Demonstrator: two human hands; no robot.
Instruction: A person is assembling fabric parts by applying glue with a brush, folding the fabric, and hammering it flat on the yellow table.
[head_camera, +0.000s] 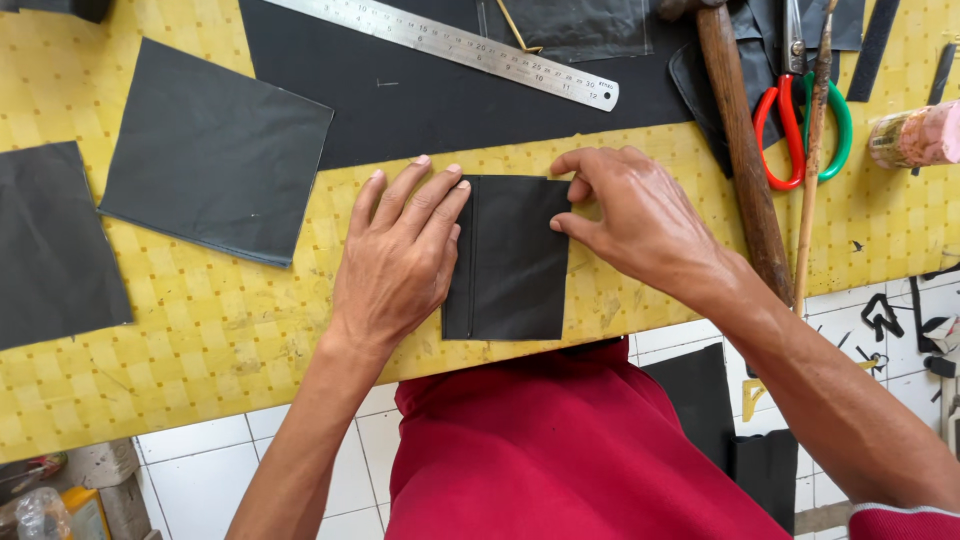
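A small folded rectangle of black fabric (512, 258) lies at the near edge of a yellow checked surface (200, 320), its lower edge almost flush with the surface's rim, directly in front of a person in a red shirt (560, 450). Open yellow room stretches to the left of the piece, between it and two loose black fabric squares: one tilted square (215, 150) and a second (55, 245) cut off by the left border of the view. A large black sheet (420, 100) lies just beyond the folded piece, with a steel ruler (450, 45) resting slantwise on it.

The left hand (395, 255) lies flat and open, fingers together, pressing down on the left strip of the folded piece along its vertical seam. The right hand (635, 215) is curled, thumb and forefinger pinching the piece's upper right corner.

To the right, the room is crowded: one wooden hammer handle (745, 160), one thin wooden stick (812, 150), one pair of scissors with red and green handles (800, 125) and one pinkish roll (915, 135) lie close together. Below the edge, white floor tiles (200, 470) carry black scraps (880, 315).
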